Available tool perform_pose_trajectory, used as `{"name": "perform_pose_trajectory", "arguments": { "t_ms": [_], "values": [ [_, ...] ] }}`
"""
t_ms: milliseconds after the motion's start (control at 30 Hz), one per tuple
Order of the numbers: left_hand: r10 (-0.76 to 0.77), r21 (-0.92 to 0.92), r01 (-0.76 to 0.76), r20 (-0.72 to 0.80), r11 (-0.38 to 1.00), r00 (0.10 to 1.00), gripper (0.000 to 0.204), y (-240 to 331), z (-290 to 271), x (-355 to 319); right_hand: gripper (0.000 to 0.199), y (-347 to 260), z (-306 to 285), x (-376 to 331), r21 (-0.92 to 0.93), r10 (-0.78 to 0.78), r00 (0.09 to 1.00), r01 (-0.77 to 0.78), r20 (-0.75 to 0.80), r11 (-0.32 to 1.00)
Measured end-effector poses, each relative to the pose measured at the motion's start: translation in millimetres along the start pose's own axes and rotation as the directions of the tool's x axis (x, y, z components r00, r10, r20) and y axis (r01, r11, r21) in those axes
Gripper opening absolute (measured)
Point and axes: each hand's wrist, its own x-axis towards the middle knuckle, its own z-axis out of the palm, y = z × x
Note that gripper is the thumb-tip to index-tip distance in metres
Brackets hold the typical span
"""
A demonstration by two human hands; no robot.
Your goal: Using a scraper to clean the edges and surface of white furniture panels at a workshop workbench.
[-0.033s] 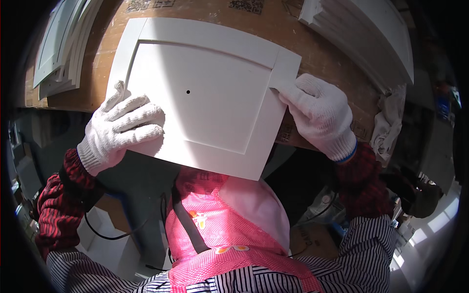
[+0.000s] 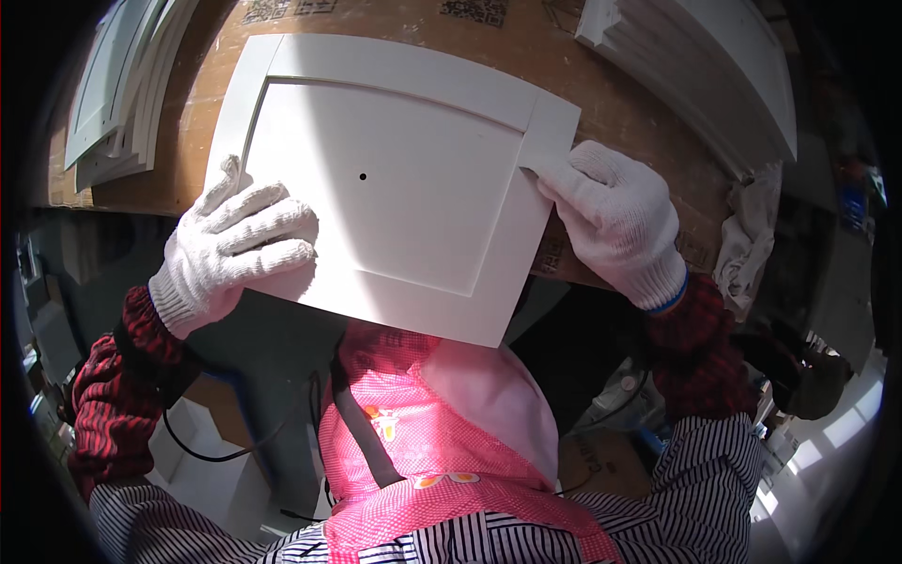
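Note:
A white panel with a recessed centre and a small dark hole, like a cabinet door (image 2: 404, 188), lies tilted across the near edge of the cardboard-covered surface. Its front part reaches out past that edge. My left hand (image 2: 240, 246), in a white knitted glove, rests with fingers apart on the panel's left frame. At the right frame, my gloved right hand (image 2: 615, 216) is closed in a pinch. A thin grey piece (image 2: 529, 173) pokes out from its fingertips against the frame; most of it is hidden, so its kind is unclear. Sunlight falls across the panel's left part.
White panels (image 2: 117, 103) are stacked at the far left, and another stack (image 2: 700, 70) stands at the far right. Brown cardboard (image 2: 376, 23) covers the work surface. A crumpled whitish cloth (image 2: 747, 235) hangs at its right edge. Below left is an open box (image 2: 211, 442) beside a black cable (image 2: 221, 458).

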Motion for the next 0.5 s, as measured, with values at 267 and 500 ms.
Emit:
{"name": "perform_pose_trajectory", "arguments": {
  "t_ms": [267,500],
  "values": [
    [-0.002,-0.018,0.001,-0.030,1.000,1.000,0.042,-2.8,3.3,-1.4,0.036,-7.3,0.9,-8.3,0.029,0.019,0.999,-0.020,0.027,0.999],
    [0.005,0.019,-0.004,-0.041,1.000,0.999,0.041,-0.9,3.7,-2.3,0.034,-8.5,1.2,-2.5,-0.014,0.009,1.000,-0.009,-0.005,1.000]
  ]
}}
